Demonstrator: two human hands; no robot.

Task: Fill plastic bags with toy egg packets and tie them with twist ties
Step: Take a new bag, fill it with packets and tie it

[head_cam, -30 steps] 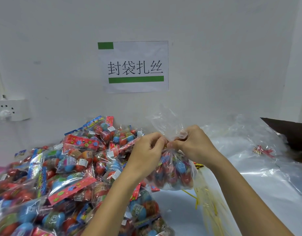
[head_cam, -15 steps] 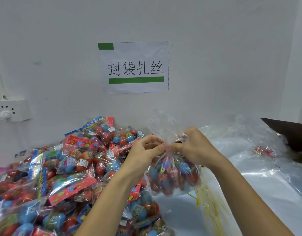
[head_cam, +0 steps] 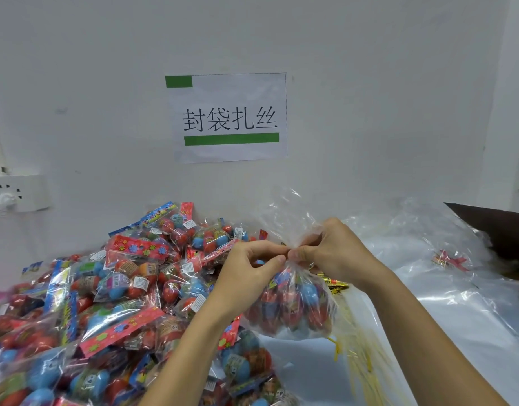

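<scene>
head view, handling: the plastic bag (head_cam: 293, 303) looks thin, soft and slippery, while its load of toy eggs likely gives it some weight; the gathered neck is the sensible place to hold, since the loose film above gives no purchase.
left hand (head_cam: 252, 271): fingertips pinch at the bag's neck, from the pile side.
right hand (head_cam: 331, 250): fingers curl round the same neck, touching the left fingertips.
twist tie: too small to tell at the neck.
bag place: lifted off the surface (head_cam: 428, 347), just beside the pile of packets (head_cam: 106, 288).
bag look: clear crinkled film, red and blue eggs bulging below, open top flaring upward.
spare ties (head_cam: 355, 356): yellow strands under the bag.
</scene>
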